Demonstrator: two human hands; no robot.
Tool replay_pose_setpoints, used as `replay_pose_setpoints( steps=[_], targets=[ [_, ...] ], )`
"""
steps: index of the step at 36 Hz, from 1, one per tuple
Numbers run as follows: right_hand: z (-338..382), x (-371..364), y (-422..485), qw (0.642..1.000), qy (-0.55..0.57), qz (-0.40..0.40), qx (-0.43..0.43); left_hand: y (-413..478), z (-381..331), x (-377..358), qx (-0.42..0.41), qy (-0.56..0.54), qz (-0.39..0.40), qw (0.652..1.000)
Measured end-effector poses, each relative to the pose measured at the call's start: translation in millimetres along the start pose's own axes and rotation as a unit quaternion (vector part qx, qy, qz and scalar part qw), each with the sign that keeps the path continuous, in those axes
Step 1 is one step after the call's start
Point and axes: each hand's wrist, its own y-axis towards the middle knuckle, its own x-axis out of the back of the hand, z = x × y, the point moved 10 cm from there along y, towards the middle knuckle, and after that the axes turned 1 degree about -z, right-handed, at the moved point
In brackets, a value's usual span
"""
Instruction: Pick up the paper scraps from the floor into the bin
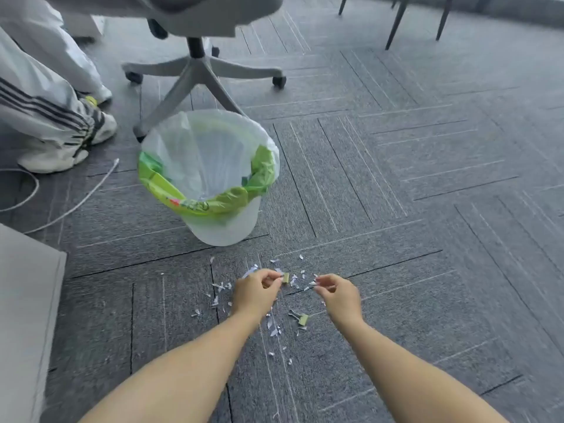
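Note:
Several small white paper scraps (274,329) lie scattered on the grey carpet in front of me. A white bin (225,222) with a clear and green liner stands just beyond them. My left hand (253,293) hovers low over the scraps with fingers curled, pinching white scraps at its fingertips. My right hand (337,296) is beside it, fingertips pinched on a small scrap. A green binder clip (286,277) lies between the hands and another green binder clip (300,318) lies closer to me.
An office chair base (198,71) stands behind the bin. A seated person's legs and shoes (61,132) are at the left, with a white cable (79,199) on the floor. A grey panel (27,315) fills the left edge. Chair legs (396,22) are at the far right.

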Motion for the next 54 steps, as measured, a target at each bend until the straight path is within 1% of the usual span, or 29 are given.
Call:
replay_pose_setpoints(
  steps=[1, 3, 5, 7, 11, 14, 18, 23, 29, 38, 43, 49, 54],
  targets=[
    [-6.0, -5.6, 3.0, 0.999, -0.031, 0.013, 0.006, 4.4, 1.4, -8.2, -0.010, 0.007, 0.008, 1.000],
    [-19.8, -12.8, 11.6, 0.997, -0.079, 0.014, 0.006, 12.2, 6.3, -25.0, -0.010, 0.026, 0.031, 0.999],
    [-30.3, -18.9, 17.3, 0.995, -0.102, 0.014, 0.006, 17.4, 9.5, -40.0, -0.006, 0.028, 0.054, 0.998],
    [-35.4, -24.6, 21.9, 0.992, -0.124, 0.010, 0.011, 22.3, 10.9, -50.3, -0.014, 0.043, 0.058, 0.997],
    [-41.0, -24.1, 31.9, 0.993, -0.112, -0.023, -0.011, 35.2, 9.2, -64.7, -0.046, 0.083, 0.066, 0.993],
    [-42.8, -24.4, 40.1, 0.992, -0.119, -0.041, -0.019, 46.6, 0.2, -67.5, -0.082, 0.127, 0.049, 0.987],
    [-47.4, -30.1, 48.0, 0.989, -0.139, -0.049, -0.022, 55.1, -8.7, -75.6, -0.126, 0.207, 0.050, 0.969],
    [-49.2, -32.3, 51.1, 0.989, -0.131, -0.062, -0.021, 57.4, -7.6, -89.3, -0.139, 0.241, 0.065, 0.958],
    [-47.7, -29.1, 54.0, 0.988, -0.139, -0.068, -0.015, 67.2, 0.2, -90.1, -0.109, 0.192, 0.050, 0.974],
    [-44.7, -24.7, 59.2, 0.985, -0.142, -0.092, -0.010, 75.9, 2.3, -89.2, -0.105, 0.172, 0.053, 0.978],
    [-44.6, -24.3, 63.8, 0.985, -0.148, -0.092, -0.013, 76.0, 3.2, -89.1, -0.102, 0.153, 0.050, 0.982],
    [-41.2, -25.2, 69.1, 0.980, -0.177, -0.086, -0.004, 76.7, 1.7, -91.9, -0.109, 0.166, 0.055, 0.979],
    [-34.5, -28.7, 66.2, 0.968, -0.233, -0.090, 0.031, 74.1, -2.8, -92.1, -0.129, 0.194, 0.037, 0.972]
  ],
)
